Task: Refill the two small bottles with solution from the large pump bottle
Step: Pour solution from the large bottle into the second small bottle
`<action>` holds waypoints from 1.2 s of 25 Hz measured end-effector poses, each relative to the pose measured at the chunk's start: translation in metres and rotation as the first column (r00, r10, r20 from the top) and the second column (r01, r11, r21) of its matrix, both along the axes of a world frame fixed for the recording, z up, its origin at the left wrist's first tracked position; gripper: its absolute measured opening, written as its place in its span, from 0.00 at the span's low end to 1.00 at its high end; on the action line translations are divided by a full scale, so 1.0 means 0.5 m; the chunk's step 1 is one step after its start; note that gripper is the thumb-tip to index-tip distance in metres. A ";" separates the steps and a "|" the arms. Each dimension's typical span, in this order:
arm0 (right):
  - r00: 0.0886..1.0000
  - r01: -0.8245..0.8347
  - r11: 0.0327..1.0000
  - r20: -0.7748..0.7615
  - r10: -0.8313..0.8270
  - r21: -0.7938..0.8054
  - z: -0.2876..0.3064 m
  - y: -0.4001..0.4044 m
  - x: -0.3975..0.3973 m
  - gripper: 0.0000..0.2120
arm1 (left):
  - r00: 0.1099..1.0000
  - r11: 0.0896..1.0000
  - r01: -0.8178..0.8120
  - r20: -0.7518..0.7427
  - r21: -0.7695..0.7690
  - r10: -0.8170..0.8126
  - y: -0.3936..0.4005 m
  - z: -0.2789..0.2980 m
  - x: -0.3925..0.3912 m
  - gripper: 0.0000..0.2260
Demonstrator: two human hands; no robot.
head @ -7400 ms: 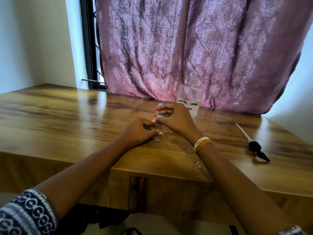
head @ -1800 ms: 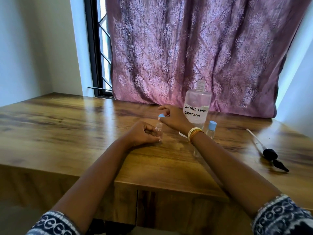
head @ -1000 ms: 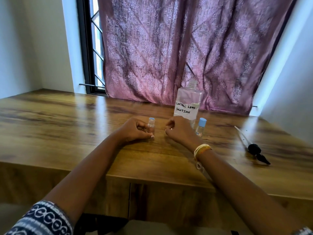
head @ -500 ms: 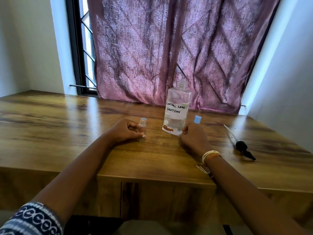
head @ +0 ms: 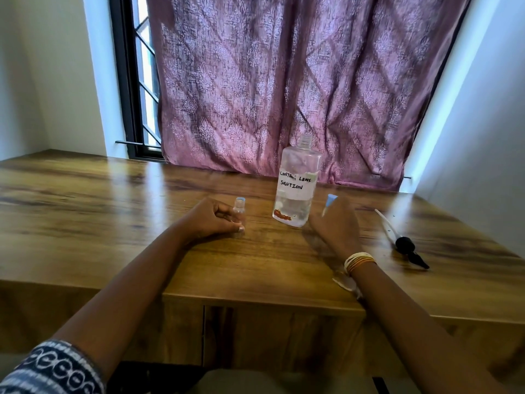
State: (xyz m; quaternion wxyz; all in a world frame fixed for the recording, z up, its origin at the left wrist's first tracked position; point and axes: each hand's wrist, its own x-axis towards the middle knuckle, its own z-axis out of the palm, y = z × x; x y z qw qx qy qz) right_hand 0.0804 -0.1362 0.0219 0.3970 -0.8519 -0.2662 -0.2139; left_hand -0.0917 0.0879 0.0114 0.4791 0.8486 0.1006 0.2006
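My left hand (head: 208, 220) pinches one small bottle (head: 239, 212) upright on the table (head: 85, 211), my blurred right hand (head: 335, 223) grips a second blue-capped bottle (head: 329, 202), one uncapped large bottle (head: 297, 186) between, one pump (head: 403, 243) rightward.
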 end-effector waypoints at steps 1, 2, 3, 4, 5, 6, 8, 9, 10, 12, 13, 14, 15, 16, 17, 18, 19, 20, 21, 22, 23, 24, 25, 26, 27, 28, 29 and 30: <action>0.998 0.041 0.999 -0.052 -0.042 -0.022 -0.001 -0.003 0.013 0.22 | 1.000 1.000 -0.002 -0.003 0.006 0.002 0.000 0.000 0.000 0.12; 0.994 0.045 0.996 -0.096 -0.052 -0.070 -0.005 -0.007 0.027 0.25 | 1.000 1.000 -0.001 -0.004 0.010 0.001 0.001 0.000 0.000 0.12; 0.990 0.020 0.994 -0.137 -0.035 -0.112 -0.008 -0.010 0.039 0.25 | 1.000 1.000 0.002 -0.003 0.011 -0.002 0.001 -0.001 0.001 0.13; 0.983 -0.021 0.991 -0.181 -0.003 -0.131 -0.009 -0.012 0.050 0.22 | 1.000 1.000 0.004 -0.001 0.011 -0.004 0.001 -0.001 0.000 0.13; 0.974 -0.051 0.989 -0.224 0.018 -0.140 -0.008 -0.012 0.064 0.18 | 1.000 1.000 0.007 0.000 0.012 -0.007 0.002 -0.002 0.001 0.13; 0.967 -0.065 0.987 -0.253 0.026 -0.146 -0.005 -0.014 0.077 0.15 | 1.000 1.000 0.009 0.002 0.014 -0.009 0.002 -0.003 0.001 0.13; 0.962 -0.045 0.989 -0.274 0.004 -0.142 0.005 -0.021 0.101 0.14 | 1.000 1.000 0.005 0.008 0.015 -0.005 0.002 -0.004 0.002 0.13; 0.961 -0.021 0.990 -0.277 -0.018 -0.138 0.010 -0.027 0.112 0.14 | 1.000 1.000 0.001 0.010 0.016 -0.002 0.002 -0.005 0.002 0.13; 0.960 -0.004 0.991 -0.278 -0.034 -0.137 0.014 -0.032 0.122 0.13 | 1.000 1.000 0.001 0.010 0.020 -0.001 0.001 -0.004 0.003 0.13; 0.951 -0.004 0.991 -0.306 -0.037 -0.133 0.012 -0.040 0.140 0.14 | 1.000 1.000 0.000 0.010 0.030 -0.001 0.001 -0.005 0.004 0.13; 0.946 -0.005 0.992 -0.321 -0.038 -0.130 0.009 -0.043 0.144 0.15 | 1.000 1.000 -0.002 0.014 0.027 0.001 0.001 -0.006 0.004 0.12; 0.943 0.003 0.990 -0.330 -0.049 -0.140 0.007 -0.042 0.143 0.18 | 1.000 1.000 -0.003 0.022 0.016 0.002 0.000 -0.008 0.004 0.12; 0.944 0.032 0.986 -0.321 -0.083 -0.162 0.006 -0.039 0.137 0.23 | 1.000 1.000 -0.002 0.031 0.006 0.001 0.000 -0.009 0.004 0.11; 0.951 0.090 0.980 -0.278 -0.137 -0.177 0.003 -0.034 0.127 0.28 | 0.999 1.000 0.000 0.039 0.006 0.000 -0.001 -0.011 0.004 0.11; 0.959 0.158 0.975 -0.210 -0.188 -0.155 0.004 -0.029 0.114 0.30 | 0.999 1.000 0.002 0.045 0.011 -0.002 -0.001 -0.012 0.004 0.11; 0.973 0.191 0.980 -0.124 -0.197 -0.062 0.008 -0.022 0.099 0.31 | 0.999 1.000 0.005 0.048 0.013 -0.005 0.000 -0.012 0.004 0.11; 0.989 0.144 0.985 -0.034 -0.141 0.096 0.015 -0.012 0.084 0.29 | 0.999 1.000 0.009 0.050 0.011 -0.009 0.000 -0.012 0.005 0.11; 0.998 0.021 0.968 0.057 -0.037 0.250 0.024 -0.002 0.071 0.28 | 0.999 1.000 0.012 0.049 0.009 -0.013 0.000 -0.012 0.004 0.11; 0.989 -0.120 0.933 0.120 0.084 0.339 0.034 0.009 0.060 0.29 | 0.999 1.000 0.015 0.047 0.012 -0.016 0.000 -0.011 0.004 0.11; 0.972 -0.229 0.904 0.136 0.192 0.360 0.046 0.019 0.051 0.32 | 0.999 1.000 0.018 0.045 0.016 -0.018 -0.001 -0.010 0.005 0.11; 0.955 -0.295 0.890 0.102 0.277 0.347 0.056 0.030 0.046 0.38 | 0.999 1.000 0.020 0.045 0.016 -0.020 -0.003 -0.010 0.005 0.11; 0.942 -0.327 0.883 0.038 0.334 0.336 0.068 0.043 0.046 0.44 | 0.999 1.000 0.020 0.049 0.009 -0.021 -0.005 -0.011 0.005 0.12; 0.926 -0.339 0.875 -0.040 0.375 0.346 0.078 0.057 0.048 0.48 | 0.998 1.000 0.018 0.055 -0.005 -0.017 -0.006 -0.012 0.006 0.12; 0.902 -0.350 0.857 -0.109 0.417 0.378 0.085 0.071 0.049 0.51 | 0.998 1.000 0.013 0.059 -0.016 -0.012 -0.006 -0.012 0.006 0.12; 0.877 -0.359 0.834 -0.153 0.455 0.419 0.088 0.082 0.051 0.52 | 0.998 1.000 0.014 0.060 -0.019 -0.013 -0.005 -0.012 0.007 0.12; 0.864 -0.368 0.815 -0.160 0.478 0.449 0.088 0.092 0.054 0.49 | 0.998 1.000 0.019 0.059 -0.017 -0.018 -0.004 -0.011 0.008 0.11; 0.870 -0.370 0.812 -0.138 0.473 0.451 0.085 0.101 0.058 0.42 | 0.998 1.000 0.024 0.054 -0.019 -0.023 -0.004 -0.012 0.008 0.11; 0.885 -0.376 0.815 -0.089 0.457 0.441 0.080 0.111 0.058 0.35 | 0.999 0.999 0.024 0.046 -0.025 -0.022 -0.004 -0.012 0.007 0.11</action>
